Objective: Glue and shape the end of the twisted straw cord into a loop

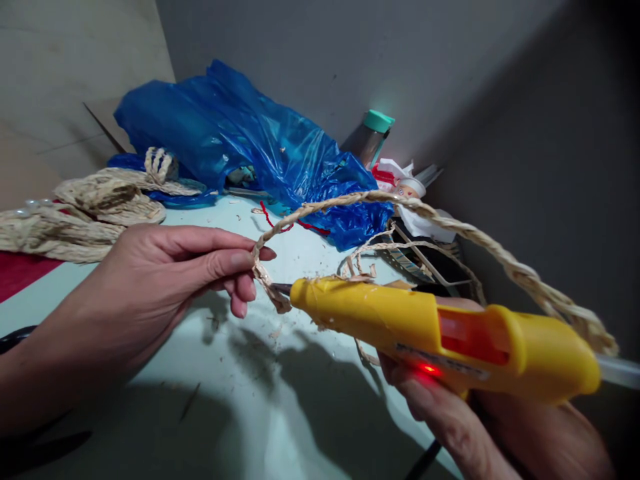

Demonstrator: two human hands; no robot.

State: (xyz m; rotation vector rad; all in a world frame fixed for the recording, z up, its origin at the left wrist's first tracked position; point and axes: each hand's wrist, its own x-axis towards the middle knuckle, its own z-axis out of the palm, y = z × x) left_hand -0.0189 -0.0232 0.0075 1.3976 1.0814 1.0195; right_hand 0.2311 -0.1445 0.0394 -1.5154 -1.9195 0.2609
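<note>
Between thumb and fingers, my left hand (pixel 185 273) pinches a braided straw cord (pixel 345 198) close to its end. The cord arches over to the right, above and behind a yellow hot glue gun (pixel 370 317). My right hand (pixel 460 407) is wrapped around the gun's handle, which is mostly hidden. A red light glows on the gun's side, and a clear glue stick (pixel 620 371) sticks out of its rear. The dark nozzle (pixel 281 288) touches or nearly touches the cord's short end below my left fingertips; that end looks shiny.
A crumpled blue plastic bag (pixel 240 133) lies at the back. Braided straw bundles (pixel 100 200) sit on the left. A bottle with a teal lid (pixel 379 121) leans by the wall. Loose straw strands and red wire pieces (pixel 313 227) lie on the pale table (pixel 200 373).
</note>
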